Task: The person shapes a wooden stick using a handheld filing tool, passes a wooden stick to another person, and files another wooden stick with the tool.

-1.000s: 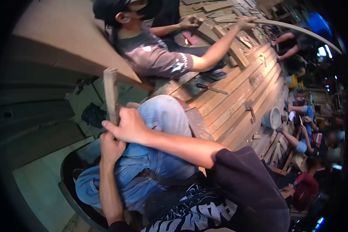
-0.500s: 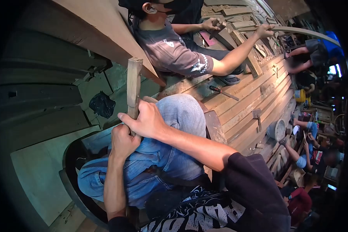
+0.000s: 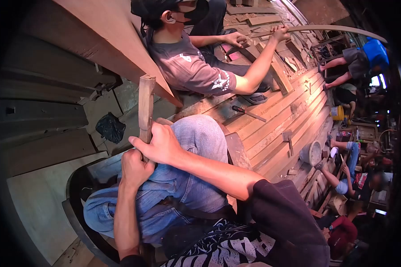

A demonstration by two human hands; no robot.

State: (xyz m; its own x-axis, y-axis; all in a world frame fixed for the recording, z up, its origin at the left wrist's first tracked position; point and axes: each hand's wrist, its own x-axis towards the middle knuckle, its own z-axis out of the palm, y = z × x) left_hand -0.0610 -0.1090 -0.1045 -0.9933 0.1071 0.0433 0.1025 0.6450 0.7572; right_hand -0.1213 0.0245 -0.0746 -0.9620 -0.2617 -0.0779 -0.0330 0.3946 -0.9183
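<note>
Both my hands are closed around a narrow, slightly bent piece of wood point(image 3: 146, 104), which stands up from my lap with its squared end raised. My left hand point(image 3: 136, 168) grips its lower end. My right hand point(image 3: 165, 143) wraps round it just above, thumb stretched across toward my left hand. Under my hands are my legs in blue jeans point(image 3: 187, 182). The lowest part of the wood is hidden by my fingers.
Beside me a co-worker point(image 3: 196, 66) holds a long curved strip point(image 3: 334, 27). On the planks point(image 3: 272, 138) lie a file-like tool with a dark handle point(image 3: 249, 113) and a hammer-like tool point(image 3: 289, 142). A bucket point(image 3: 311, 153), a black bag point(image 3: 110, 127) and other people are around.
My view has shifted a little, so most things sit further left. The co-worker's hands and strip have moved slightly. My grip on the wood is the same.
</note>
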